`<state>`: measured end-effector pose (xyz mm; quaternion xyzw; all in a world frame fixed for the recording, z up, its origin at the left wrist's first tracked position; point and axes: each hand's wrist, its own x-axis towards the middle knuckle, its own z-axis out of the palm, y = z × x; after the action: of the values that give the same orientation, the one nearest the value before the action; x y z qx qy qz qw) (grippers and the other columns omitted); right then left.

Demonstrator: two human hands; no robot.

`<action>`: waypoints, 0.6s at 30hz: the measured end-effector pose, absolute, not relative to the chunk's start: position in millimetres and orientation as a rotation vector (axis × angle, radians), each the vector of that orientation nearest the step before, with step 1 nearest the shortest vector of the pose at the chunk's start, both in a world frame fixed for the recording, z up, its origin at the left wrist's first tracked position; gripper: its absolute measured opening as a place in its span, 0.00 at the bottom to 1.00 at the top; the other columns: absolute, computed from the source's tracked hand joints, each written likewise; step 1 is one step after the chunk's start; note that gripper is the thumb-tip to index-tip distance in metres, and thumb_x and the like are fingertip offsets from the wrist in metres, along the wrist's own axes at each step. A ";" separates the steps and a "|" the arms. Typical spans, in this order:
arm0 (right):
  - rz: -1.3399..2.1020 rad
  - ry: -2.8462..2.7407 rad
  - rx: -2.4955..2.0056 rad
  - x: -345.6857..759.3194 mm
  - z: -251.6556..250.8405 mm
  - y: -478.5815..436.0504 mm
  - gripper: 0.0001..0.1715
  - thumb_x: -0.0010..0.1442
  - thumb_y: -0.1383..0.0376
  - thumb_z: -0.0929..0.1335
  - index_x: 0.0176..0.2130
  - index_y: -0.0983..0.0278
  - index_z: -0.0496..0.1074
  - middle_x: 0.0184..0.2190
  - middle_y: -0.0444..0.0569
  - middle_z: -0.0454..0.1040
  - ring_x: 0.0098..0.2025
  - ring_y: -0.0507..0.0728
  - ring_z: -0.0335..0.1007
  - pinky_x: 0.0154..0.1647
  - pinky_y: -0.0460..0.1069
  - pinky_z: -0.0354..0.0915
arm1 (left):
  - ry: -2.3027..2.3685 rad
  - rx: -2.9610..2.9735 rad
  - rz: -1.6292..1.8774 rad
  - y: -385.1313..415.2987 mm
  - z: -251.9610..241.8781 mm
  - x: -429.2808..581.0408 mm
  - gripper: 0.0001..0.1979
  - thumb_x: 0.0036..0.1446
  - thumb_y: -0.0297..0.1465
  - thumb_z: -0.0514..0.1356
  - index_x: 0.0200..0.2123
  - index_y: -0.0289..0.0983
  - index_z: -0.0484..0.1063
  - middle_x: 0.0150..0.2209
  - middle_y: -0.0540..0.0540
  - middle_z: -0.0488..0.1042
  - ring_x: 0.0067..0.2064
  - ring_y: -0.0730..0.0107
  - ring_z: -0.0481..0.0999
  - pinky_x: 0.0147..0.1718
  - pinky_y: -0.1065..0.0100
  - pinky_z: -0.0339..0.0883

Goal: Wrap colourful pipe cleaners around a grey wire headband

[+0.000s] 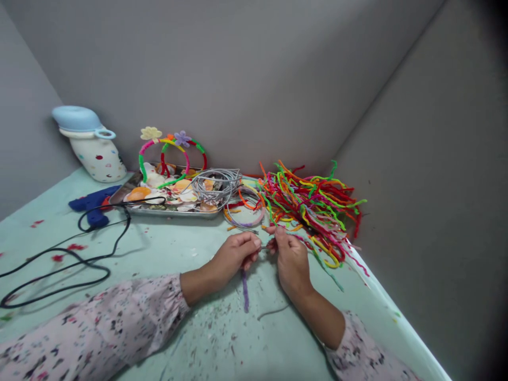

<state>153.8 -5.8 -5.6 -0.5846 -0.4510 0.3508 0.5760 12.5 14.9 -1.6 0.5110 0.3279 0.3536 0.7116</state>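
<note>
My left hand (236, 253) and my right hand (292, 260) face each other just above the table, fingertips pinched. A short stretch of thin grey wire (264, 247) shows between them, with both hands closed on it. Below my left fingers hangs or lies a purple pipe cleaner (245, 293); whether the hand holds it I cannot tell. A loose grey wire end (273, 311) rests beside my right wrist. Just behind the hands lies a ring partly wrapped in coloured pipe cleaner (257, 218).
Behind my right hand spreads a heap of bright pipe cleaners (313, 196). A metal tray (174, 214) holds felt pieces, finished flower hoops (139, 161) and a grey wire coil (216, 182). Leftward are a blue glue gun (93, 203), its black cord (107, 256) and a white bottle (95, 153).
</note>
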 end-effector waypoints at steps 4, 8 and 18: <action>0.851 -1.044 -1.349 154.2 -6.1 -6.4 0.27 0.57 0.46 0.65 0.35 0.66 0.77 0.19 0.42 0.67 0.23 0.51 0.61 0.25 0.45 0.58 | 0.715 1.274 0.776 12.3 0.3 11.8 0.13 0.58 0.37 0.54 0.25 0.36 0.60 0.20 0.55 0.57 0.19 0.81 0.55 0.18 0.75 0.47; 0.876 -1.024 -1.337 152.2 -5.3 -6.9 0.26 0.56 0.46 0.66 0.33 0.66 0.76 0.18 0.42 0.66 0.22 0.51 0.61 0.24 0.45 0.58 | 0.698 1.419 0.775 8.9 2.6 9.7 0.14 0.59 0.37 0.53 0.25 0.36 0.59 0.20 0.55 0.54 0.22 0.79 0.52 0.20 0.74 0.46; 1.169 -1.069 -1.038 156.2 -11.5 -1.9 0.18 0.54 0.54 0.70 0.41 0.62 0.73 0.25 0.42 0.71 0.25 0.50 0.63 0.27 0.45 0.60 | 0.724 1.197 0.874 13.2 2.7 8.5 0.14 0.60 0.37 0.52 0.26 0.35 0.61 0.21 0.54 0.60 0.19 0.80 0.55 0.18 0.74 0.47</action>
<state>156.2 -1.9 -11.5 -0.4447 -0.4583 0.5011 0.5840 8.5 13.2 2.7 0.5329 0.3224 0.3891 0.6788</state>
